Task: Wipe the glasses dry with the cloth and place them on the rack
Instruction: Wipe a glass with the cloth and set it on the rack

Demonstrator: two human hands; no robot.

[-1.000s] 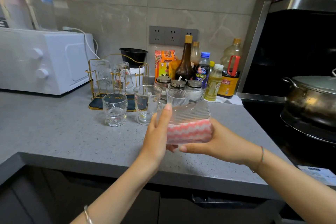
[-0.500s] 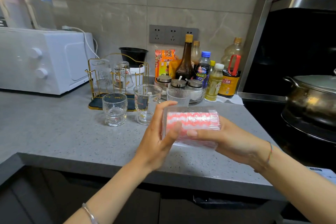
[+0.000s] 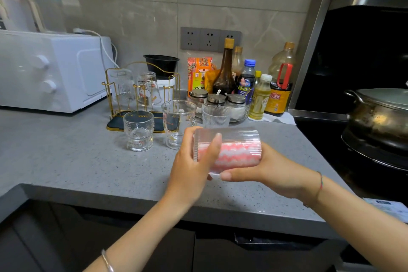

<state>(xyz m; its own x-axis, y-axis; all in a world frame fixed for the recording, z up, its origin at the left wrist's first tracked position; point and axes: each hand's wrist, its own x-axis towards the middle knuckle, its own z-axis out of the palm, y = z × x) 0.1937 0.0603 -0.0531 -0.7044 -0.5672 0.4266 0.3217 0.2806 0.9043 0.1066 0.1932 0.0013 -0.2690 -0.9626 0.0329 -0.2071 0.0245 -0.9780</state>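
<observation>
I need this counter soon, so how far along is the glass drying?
Done: a plain glass and a printed glass sit upturned on the gold rack. In hand: a ribbed tumbler, held sideways by the left hand and right hand, with the pink cloth inside. Left: a squat glass, a tall glass and a small ribbed glass wait on the counter.

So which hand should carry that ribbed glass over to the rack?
Left hand, probably: it grips the ribbed glass from outside, and the rack stands on its side. The right hand cups the end with the cloth.
</observation>
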